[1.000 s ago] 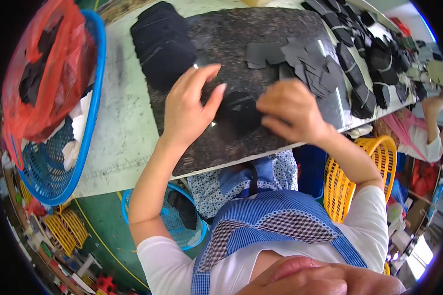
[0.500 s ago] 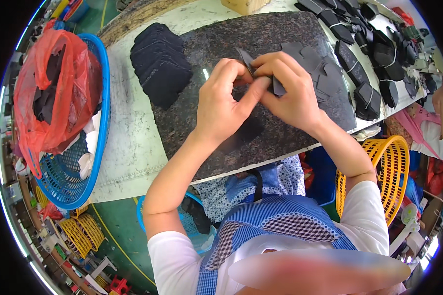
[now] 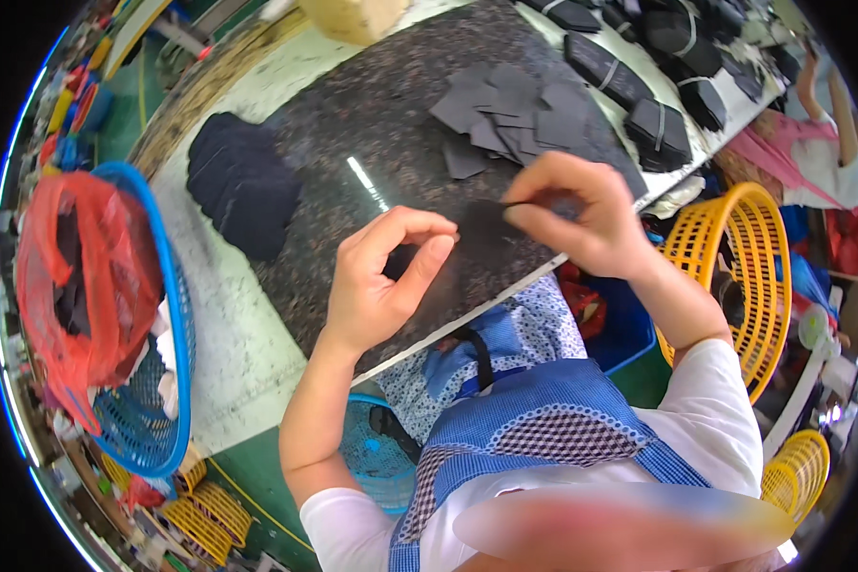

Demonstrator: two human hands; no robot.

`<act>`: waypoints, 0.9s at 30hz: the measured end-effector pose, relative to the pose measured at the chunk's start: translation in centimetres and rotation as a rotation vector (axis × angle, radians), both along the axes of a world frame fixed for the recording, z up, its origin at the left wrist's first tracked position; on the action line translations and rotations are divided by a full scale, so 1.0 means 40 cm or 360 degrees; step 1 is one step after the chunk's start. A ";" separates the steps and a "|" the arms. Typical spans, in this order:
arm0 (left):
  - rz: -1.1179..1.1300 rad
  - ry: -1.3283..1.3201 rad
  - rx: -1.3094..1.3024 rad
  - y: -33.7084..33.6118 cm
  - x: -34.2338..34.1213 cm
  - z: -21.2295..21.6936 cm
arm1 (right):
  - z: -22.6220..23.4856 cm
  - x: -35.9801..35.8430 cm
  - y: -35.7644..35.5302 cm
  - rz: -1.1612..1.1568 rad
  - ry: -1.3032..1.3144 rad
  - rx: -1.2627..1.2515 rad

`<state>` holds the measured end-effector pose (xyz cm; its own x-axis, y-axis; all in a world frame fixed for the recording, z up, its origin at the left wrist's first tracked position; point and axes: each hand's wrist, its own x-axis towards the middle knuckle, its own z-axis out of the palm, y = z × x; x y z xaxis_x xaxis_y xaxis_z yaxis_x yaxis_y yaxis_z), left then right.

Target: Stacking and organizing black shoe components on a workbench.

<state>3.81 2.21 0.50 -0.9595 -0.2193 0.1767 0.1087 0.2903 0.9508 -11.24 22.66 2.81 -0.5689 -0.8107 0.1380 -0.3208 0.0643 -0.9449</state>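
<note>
Over the near part of a dark speckled stone slab [image 3: 353, 124], a thin black flat piece [image 3: 483, 232] spans the space between my hands; it is blurred. My left hand [image 3: 383, 276] is closed, its thumb and index fingertip pinched at the piece's left edge. At the opposite edge, my right hand [image 3: 586, 214] pinches it between thumb and fingers. Just beyond my hands lies a loose pile of flat dark grey pieces [image 3: 510, 110]. Left of my left hand, a fanned stack of black pieces [image 3: 238, 186] rests on the slab's edge.
A blue basket [image 3: 183, 362] with a red plastic bag [image 3: 114, 257] stands at the left. Banded black bundles [image 3: 658, 133] line the far right. A yellow basket [image 3: 770, 286] sits beside my right arm, and a pale block [image 3: 353, 19] at the back.
My hands have moved apart from their close grip on grey pieces, and a black piece now shows between them. The whole view has shifted and turned, with the grey pile now further left in it.
</note>
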 end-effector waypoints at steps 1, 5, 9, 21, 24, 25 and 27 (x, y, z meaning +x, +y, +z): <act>0.0024 0.0029 -0.0058 0.003 -0.005 0.003 | 0.011 -0.017 0.055 -0.0003 -0.0126 0.0162; 0.0016 -0.0126 -0.0245 0.016 -0.088 -0.004 | -0.003 -0.065 0.237 0.0022 0.0052 0.0804; -0.0269 0.0424 -0.1085 0.058 -0.228 -0.043 | -0.021 -0.113 0.185 -0.0524 0.0307 0.0495; -0.0368 0.0405 -0.1555 -0.011 -0.290 -0.081 | -0.087 -0.290 0.069 -0.0127 0.0772 0.0092; -0.0349 0.0391 -0.1518 0.000 -0.294 -0.072 | -0.087 -0.315 0.065 -0.0319 0.0129 -0.0016; -0.0348 0.0393 -0.1515 0.000 -0.292 -0.074 | -0.084 -0.317 0.069 -0.0278 0.0163 -0.0020; -0.0343 0.0394 -0.1484 -0.005 -0.290 -0.080 | -0.082 -0.317 0.070 -0.0228 0.0202 -0.0027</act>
